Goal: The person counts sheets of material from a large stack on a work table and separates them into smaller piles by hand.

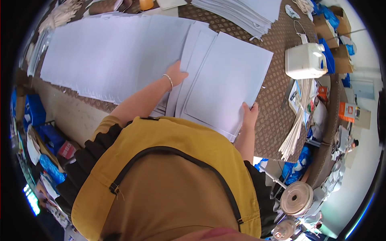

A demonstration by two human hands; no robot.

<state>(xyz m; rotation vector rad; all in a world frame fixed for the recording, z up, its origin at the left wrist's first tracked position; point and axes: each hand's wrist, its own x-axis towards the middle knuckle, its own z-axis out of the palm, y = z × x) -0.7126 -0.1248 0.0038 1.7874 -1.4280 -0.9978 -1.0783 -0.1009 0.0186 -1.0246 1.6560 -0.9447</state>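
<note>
Large white sheets [229,76] lie in an overlapping stack on the brown patterned table. My left hand [176,75], with a bracelet at the wrist, grips the edge of the sheets near the middle, thumb on top and the other fingers hidden beneath. At the lower right corner of the stack, my right hand [250,113] holds the sheet edge between thumb and fingers. To the left, a long fanned row of white sheets [108,52] stretches across the table, its lower edges staggered.
Another stack of sheets [245,16] lies at the back. On the right are a white plastic jug [305,60] and a bundle of pale strips [297,124]. A fan [296,198] stands below the table's right side. Blue bags [35,110] are at the left.
</note>
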